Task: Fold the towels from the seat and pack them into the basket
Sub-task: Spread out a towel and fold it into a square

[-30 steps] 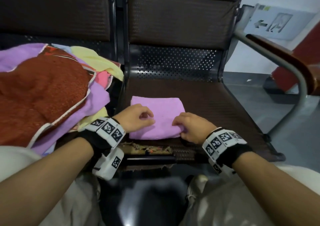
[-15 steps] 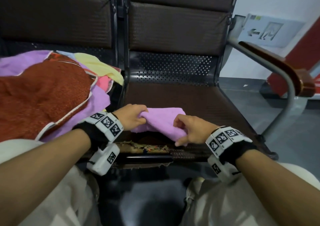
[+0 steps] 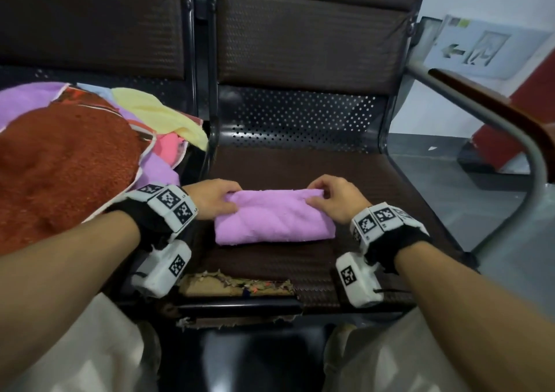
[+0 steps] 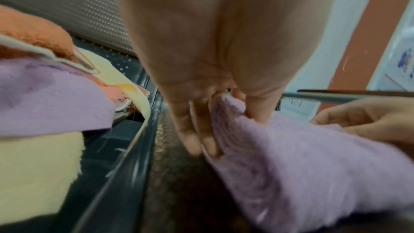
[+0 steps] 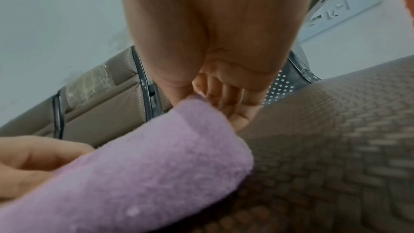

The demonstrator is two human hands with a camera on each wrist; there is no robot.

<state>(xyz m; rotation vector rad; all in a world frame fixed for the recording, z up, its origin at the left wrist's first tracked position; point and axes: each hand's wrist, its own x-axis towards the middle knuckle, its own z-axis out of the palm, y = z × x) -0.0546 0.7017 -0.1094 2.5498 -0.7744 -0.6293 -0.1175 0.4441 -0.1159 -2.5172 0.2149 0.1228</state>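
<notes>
Folding step: small lilac terry towel (image 3: 271,221) lies folded into a narrow band on the brown woven seat pad (image 3: 354,175), left hand (image 3: 211,197) and right hand (image 3: 336,197) each pinching a far corner between curled fingers and thumb. Its long axis runs left-right, far edge under the fingers, rounded fold facing the person. Next probably press flat or fold end to end, then pack; no basket in view, unfolded towel pile (image 3: 66,157) waits on the left seat.
</notes>
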